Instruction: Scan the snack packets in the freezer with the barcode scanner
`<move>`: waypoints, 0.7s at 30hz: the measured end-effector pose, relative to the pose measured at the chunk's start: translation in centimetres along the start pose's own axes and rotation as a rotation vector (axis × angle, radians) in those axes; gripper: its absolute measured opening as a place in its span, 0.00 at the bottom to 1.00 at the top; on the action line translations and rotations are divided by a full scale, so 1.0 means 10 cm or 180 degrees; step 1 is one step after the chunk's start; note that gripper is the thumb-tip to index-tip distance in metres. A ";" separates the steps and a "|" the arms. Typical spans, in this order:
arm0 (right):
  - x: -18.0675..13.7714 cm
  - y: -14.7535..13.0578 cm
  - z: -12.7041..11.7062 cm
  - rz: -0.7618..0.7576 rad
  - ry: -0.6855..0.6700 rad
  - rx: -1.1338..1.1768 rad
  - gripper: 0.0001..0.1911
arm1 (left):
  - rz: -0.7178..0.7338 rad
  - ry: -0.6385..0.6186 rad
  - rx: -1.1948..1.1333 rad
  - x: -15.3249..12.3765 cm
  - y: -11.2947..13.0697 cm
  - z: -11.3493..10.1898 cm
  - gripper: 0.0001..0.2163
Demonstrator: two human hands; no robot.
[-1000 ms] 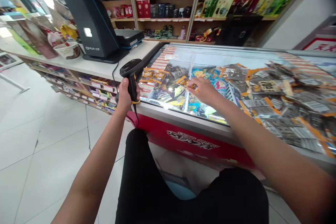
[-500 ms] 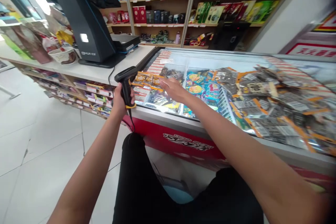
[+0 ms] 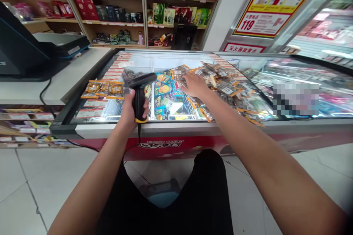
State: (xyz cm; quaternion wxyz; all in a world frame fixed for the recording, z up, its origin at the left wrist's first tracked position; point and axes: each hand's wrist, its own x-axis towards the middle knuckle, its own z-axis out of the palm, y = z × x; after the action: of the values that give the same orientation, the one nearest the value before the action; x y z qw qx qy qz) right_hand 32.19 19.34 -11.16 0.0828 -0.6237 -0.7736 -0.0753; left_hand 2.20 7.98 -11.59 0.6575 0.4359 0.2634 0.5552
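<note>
My left hand (image 3: 129, 112) grips the handle of a black barcode scanner (image 3: 139, 88) with a yellow ring, held upright over the glass top of a chest freezer (image 3: 171, 128). A cable runs down from the scanner's base. My right hand (image 3: 195, 85) rests palm down on a heap of grey and orange snack packets (image 3: 228, 84) piled on the freezer lid. Its fingers are spread on the packets; whether they pinch one is unclear. Three orange packets (image 3: 103, 89) lie in a row left of the scanner.
A white counter (image 3: 63, 84) to the left carries a black point-of-sale terminal (image 3: 24, 51) and a printer. Wooden shelves (image 3: 121, 3) of boxed goods stand behind the freezer. A yellow poster (image 3: 273, 0) hangs at the right. The floor is white tile.
The view has swung right, so the terminal slid left. My right hand moved right from the coloured packets to the grey and orange pile. My left hand brought the scanner over the freezer glass.
</note>
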 end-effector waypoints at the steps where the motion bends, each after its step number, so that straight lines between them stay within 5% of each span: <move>1: 0.02 0.01 0.00 -0.0030 0.0012 0.0012 0.29 | -0.0042 -0.0091 0.0058 0.00 -0.04 0.04 0.24; 14: 0.34 -0.17 0.03 -0.0029 0.0369 0.0229 0.21 | -0.0226 -0.0063 0.0131 -0.05 -0.04 0.02 0.22; 17: 0.28 -0.37 0.00 0.0098 0.0766 0.1461 0.23 | -0.0155 -0.0119 0.0127 -0.07 -0.07 0.02 0.23; 21: 0.18 -0.72 0.01 0.0389 0.0775 0.4457 0.22 | -0.0015 -0.0183 0.0245 -0.09 -0.11 -0.01 0.26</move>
State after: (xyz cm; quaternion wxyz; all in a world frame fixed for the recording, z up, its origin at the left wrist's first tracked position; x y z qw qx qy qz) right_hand 24.78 19.52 -10.95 0.5538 -0.4535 -0.5892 0.3748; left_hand 2.44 7.11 -12.69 0.6489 0.4761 0.2666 0.5303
